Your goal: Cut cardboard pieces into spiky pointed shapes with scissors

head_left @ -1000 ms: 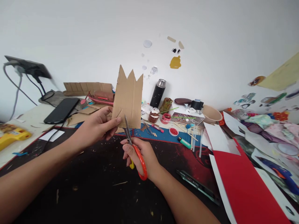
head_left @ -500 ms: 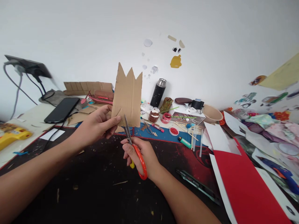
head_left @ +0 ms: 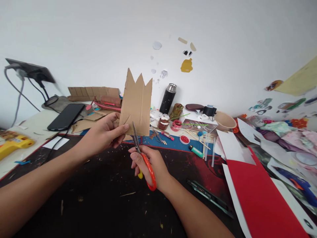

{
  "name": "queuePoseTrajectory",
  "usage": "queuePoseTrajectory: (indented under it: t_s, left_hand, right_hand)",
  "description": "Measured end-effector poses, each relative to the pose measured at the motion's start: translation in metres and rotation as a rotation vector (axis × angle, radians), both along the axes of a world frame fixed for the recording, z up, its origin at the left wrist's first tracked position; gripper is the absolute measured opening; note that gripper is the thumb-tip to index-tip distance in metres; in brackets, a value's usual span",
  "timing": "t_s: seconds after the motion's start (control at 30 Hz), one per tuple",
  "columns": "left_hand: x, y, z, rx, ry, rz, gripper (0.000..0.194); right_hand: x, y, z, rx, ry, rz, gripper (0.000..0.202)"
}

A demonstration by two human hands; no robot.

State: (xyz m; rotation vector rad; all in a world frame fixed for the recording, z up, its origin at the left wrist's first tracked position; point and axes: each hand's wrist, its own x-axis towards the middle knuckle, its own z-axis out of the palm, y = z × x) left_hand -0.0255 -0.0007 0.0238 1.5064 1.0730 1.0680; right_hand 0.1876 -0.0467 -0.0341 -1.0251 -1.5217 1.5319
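Observation:
A piece of brown cardboard [head_left: 137, 102] with a zigzag top edge is held upright above the dark mat. My left hand [head_left: 110, 130] pinches its lower left corner, thumb in front, beside a slanting cut line. In my right hand [head_left: 151, 163] is a pair of scissors [head_left: 149, 172] with red and yellow handles. Their blades point up and meet the cardboard's lower edge, near the tip of my left thumb. Part of the blades and the fingers behind the handles are hidden.
Behind the hands stand a black flask [head_left: 167, 99] and small paint jars [head_left: 163, 122]. A utility knife [head_left: 210, 197] lies right of my right arm, near red paper [head_left: 262, 195]. A phone [head_left: 65, 117] and yellow glue gun [head_left: 16, 144] lie left.
The cardboard has shifted very slightly right and down, its top tilting a little to the right. Both hands keep their grip, and the scissors are almost where they were.

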Motion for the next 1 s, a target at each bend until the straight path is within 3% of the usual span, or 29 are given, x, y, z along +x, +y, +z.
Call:
queuePoseTrajectory:
  t_s: [1.0]
  left_hand:
    - [0.0006, 0.0002, -0.0025, -0.004, 0.016, 0.002, 0.036]
  right_hand:
    - [-0.0015, 0.0001, 0.0003, -0.019, 0.004, -0.003, 0.064]
